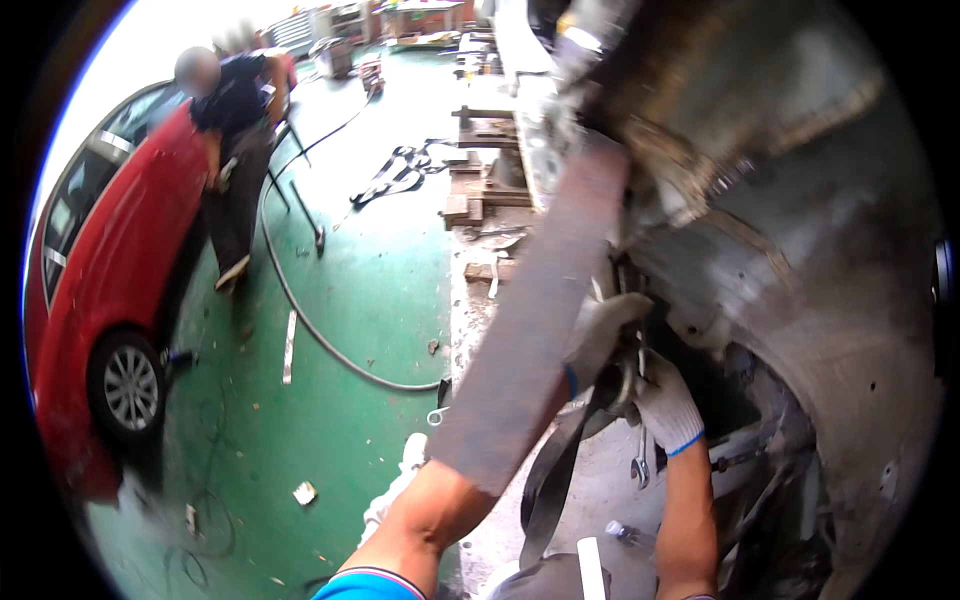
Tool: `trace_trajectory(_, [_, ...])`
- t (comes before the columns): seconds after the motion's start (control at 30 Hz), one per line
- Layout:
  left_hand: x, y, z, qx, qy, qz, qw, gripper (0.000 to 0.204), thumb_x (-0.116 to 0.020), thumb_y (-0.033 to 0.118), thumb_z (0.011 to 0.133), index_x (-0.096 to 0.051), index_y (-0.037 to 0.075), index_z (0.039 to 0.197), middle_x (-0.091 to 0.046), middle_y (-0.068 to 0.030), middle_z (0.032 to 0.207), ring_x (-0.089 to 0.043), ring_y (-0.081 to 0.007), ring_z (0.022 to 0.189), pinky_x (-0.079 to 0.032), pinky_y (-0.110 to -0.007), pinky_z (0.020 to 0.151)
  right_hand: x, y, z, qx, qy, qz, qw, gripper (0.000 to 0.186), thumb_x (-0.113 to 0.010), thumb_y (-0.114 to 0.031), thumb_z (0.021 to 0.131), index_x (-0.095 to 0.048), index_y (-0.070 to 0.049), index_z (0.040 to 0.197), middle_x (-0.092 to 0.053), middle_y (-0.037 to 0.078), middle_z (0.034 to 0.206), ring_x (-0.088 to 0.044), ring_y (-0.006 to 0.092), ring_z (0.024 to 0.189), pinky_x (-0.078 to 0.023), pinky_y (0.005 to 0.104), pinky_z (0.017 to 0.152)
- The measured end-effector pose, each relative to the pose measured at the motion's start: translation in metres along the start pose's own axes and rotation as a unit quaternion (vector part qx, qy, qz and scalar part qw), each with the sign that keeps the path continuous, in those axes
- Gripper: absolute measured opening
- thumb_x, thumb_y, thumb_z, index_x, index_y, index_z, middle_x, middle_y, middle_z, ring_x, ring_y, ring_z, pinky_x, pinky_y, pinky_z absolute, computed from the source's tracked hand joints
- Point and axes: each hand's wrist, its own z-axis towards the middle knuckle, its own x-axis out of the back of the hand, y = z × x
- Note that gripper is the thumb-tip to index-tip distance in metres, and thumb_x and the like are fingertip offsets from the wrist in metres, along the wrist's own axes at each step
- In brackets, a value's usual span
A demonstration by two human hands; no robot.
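A wide rusty steel beam [545, 310] slants across the middle, and my left forearm passes behind it. Beyond its edge my left hand [603, 335], in a pale glove, curls at a dark metal fitting [620, 388]; the beam hides part of this hand. My right hand [668, 402], in a white knit glove with a blue cuff, closes on the fitting's other side. What lies between the fingers of either hand is unclear. A black strap [550, 470] hangs down from the fitting. Below my right hand is an open-end wrench [640, 465].
Grey bare car bodywork [850, 300] fills the right side. A hose [300, 310] curves over the green floor. Left, a person [235, 120] stands by a red car [120, 290]. Black straps [400, 170] lie beyond, beside rusty frame blocks [485, 180]. A small bottle [625, 532] lies near my right forearm.
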Motion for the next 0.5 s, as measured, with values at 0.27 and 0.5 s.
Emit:
trace_trajectory(0.27, [-0.004,-0.054,0.006,0.011,0.065,0.083,0.994,0.028,-0.058,0.022,0.09,-0.053,0.0,0.105,-0.064,-0.0217,0.083,-0.065,-0.033,0.072,-0.051,-0.043,0.066,-0.016,-0.021,-0.004,-0.058,0.115,-0.096,0.987,0.021,-0.055,-0.019,0.097,-0.058,0.0,0.106,-0.057,0.001,0.069,-0.052,0.0091,0.053,-0.04,0.0248,0.047])
trace_trajectory(0.5, [0.013,-0.021,0.004,0.043,0.058,0.074,0.995,0.052,-0.056,0.032,0.088,-0.04,-0.004,0.122,-0.065,-0.0311,0.1,-0.065,-0.0465,0.09,-0.052,-0.053,0.079,-0.019,-0.018,0.015,-0.129,0.175,-0.119,0.969,0.023,-0.055,-0.02,0.097,-0.058,0.0,0.108,-0.058,0.002,0.074,-0.053,0.0093,0.059,-0.041,0.0251,0.052])
